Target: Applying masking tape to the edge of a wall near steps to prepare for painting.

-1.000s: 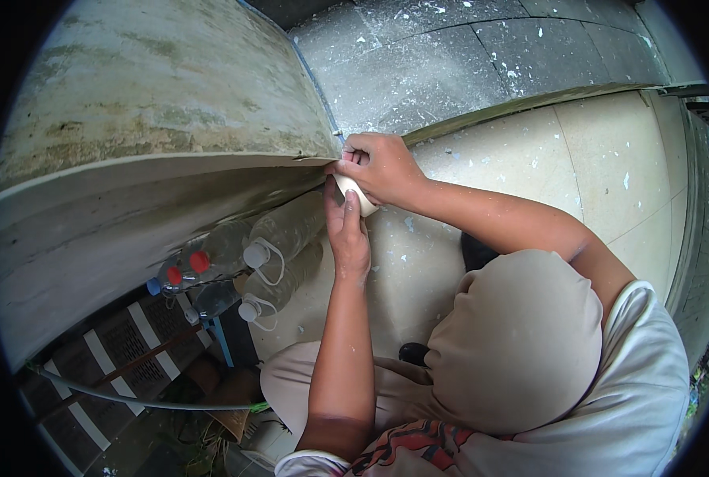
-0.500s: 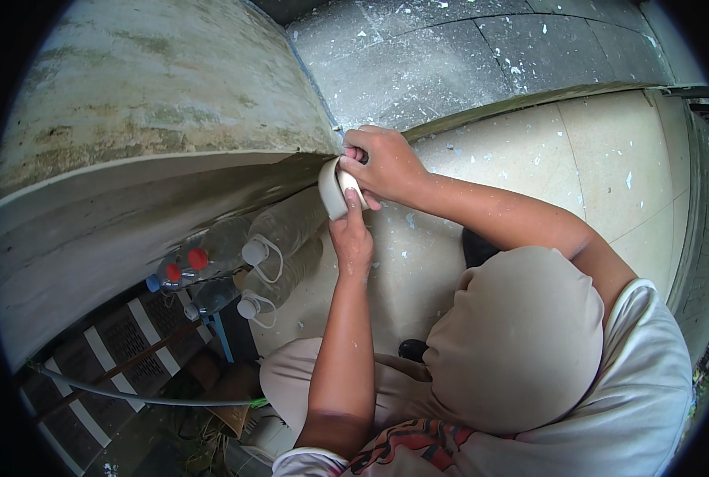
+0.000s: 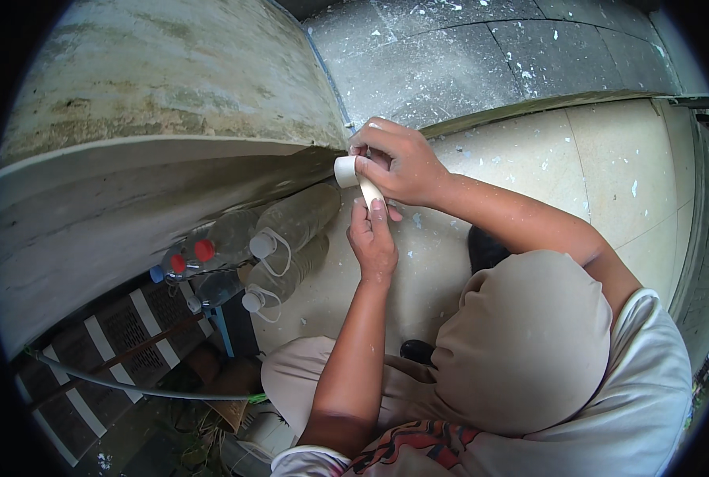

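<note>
Near the bottom corner of the wall, both my hands are closed on a roll of cream-white tape (image 3: 345, 172). My right hand (image 3: 402, 161) holds the upper part, its thumb against the side of the roll and its fingers curled behind. From below, my left hand (image 3: 374, 242) pinches the pale lower part between thumb and fingertips. A curved pale band runs between the two hands. My right fingers hide part of the tape, so I cannot tell whether the band is a pulled-out strip or the roll's own edge.
Clear plastic bottles (image 3: 297, 219) with white, red and blue caps lie along the stained wall (image 3: 180, 71). A paint-spattered grey step (image 3: 450, 60) borders the pale tiled floor (image 3: 529, 167). A grey hose (image 3: 156, 392) crosses the lower left beside striped panels.
The tape has turned, and its wide loop no longer faces the same way. My left hand has shifted right and slightly down; the right hand has moved slightly right.
</note>
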`<state>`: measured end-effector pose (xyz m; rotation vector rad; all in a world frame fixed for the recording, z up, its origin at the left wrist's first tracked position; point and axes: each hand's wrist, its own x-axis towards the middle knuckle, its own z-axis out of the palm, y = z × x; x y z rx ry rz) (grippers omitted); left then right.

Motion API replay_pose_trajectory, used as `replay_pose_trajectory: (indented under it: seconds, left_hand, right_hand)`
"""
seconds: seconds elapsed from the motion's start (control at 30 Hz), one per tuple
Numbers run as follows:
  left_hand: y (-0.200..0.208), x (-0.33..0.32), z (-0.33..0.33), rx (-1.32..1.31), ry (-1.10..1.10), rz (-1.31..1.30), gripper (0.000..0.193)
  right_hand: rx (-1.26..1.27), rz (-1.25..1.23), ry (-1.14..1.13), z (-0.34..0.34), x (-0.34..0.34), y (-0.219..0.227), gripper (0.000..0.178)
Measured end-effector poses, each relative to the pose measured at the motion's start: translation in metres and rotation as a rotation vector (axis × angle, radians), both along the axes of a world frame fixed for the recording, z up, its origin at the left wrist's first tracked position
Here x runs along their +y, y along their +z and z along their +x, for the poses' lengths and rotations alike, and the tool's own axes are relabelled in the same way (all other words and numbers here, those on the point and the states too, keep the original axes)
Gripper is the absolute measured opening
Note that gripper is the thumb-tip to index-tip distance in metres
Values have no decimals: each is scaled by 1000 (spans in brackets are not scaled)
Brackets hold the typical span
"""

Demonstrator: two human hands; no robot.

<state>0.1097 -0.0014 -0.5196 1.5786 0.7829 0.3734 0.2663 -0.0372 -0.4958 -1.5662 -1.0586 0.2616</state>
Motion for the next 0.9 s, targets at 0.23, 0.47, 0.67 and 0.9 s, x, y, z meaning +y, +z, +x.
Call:
replay_pose_trajectory:
  seconds: [0.23,0.47,0.67,0.9]
  left_hand:
    - [6,-16,-8,-79,92,150,23]
    - [15,-24,-14,-148,64,247,23]
    - [22,-23,-17,-72,52,335,23]
    - [18,-27,-22,-28,60,288,23]
  right_hand:
    - [-17,109,79,-11,2,31,13]
    - [-15,183,27,-13,3,53,10]
    - [86,129,-11,-12,19,59,15]
    - [24,197,-60,-13,26,53,24]
